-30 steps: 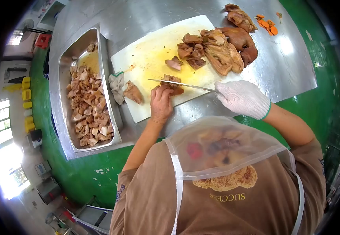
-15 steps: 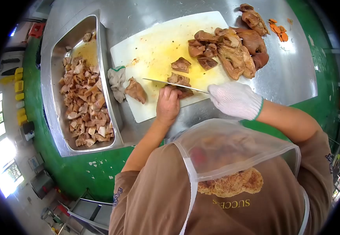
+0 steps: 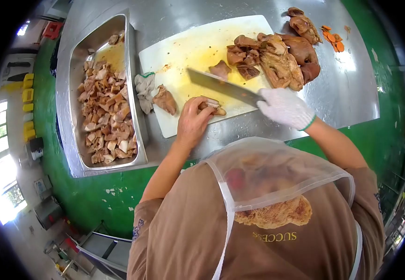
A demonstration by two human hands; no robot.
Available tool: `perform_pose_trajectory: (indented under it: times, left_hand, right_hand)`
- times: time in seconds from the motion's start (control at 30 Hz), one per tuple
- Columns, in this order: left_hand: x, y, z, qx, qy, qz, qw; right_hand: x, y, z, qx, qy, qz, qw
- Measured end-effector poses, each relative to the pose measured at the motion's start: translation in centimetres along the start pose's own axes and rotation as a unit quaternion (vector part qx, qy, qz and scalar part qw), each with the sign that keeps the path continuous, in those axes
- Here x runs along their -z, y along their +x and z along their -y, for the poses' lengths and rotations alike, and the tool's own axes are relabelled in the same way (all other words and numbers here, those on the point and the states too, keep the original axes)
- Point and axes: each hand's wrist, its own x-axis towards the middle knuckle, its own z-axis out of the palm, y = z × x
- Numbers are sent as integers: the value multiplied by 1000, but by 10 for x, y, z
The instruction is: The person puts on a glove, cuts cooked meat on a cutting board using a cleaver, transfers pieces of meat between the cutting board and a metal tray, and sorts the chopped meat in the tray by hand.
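Note:
My right hand (image 3: 286,108), in a white knit glove, is closed round the handle of a broad cleaver (image 3: 223,87). Its blade points left over the white cutting board (image 3: 165,51), the flat side showing. At the board's near edge my bare left hand (image 3: 195,116) has its fingers curled round small cut pieces of cooked meat (image 3: 218,110). One flat piece of meat (image 3: 220,69) lies just beyond the blade. A larger chunk of meat (image 3: 165,99) rests on the board to the left of my left hand.
A deep steel tray (image 3: 139,135) of chopped meat stands at the left. Between tray and board lies a crumpled grey glove (image 3: 144,91). Cut chunks (image 3: 243,55) and large brown meat pieces (image 3: 300,51) are heaped at the right, with orange carrot slices (image 3: 335,39) farther off.
The cleaver has lifted off the meat and turned so its flat side shows. My left hand has gathered the cut pieces nearer the board's front edge.

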Motion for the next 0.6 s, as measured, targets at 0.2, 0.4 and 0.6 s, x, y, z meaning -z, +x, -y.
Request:
perform_pose_trajectory:
  times: [0.2, 0.4, 0.6]
  left_hand:
    - [-36, 25, -11, 97, 14, -104, 990]
    - [-47, 23, -19, 118, 40, -100, 987]
    - [-50, 27, -17, 61, 80, -118, 988]
  right_hand:
    - [-4, -16, -9, -53, -8, -61, 997]
    - [7, -54, 17, -40, -25, -88, 995]
    - [7, -68, 15, -46, -19, 26, 998]
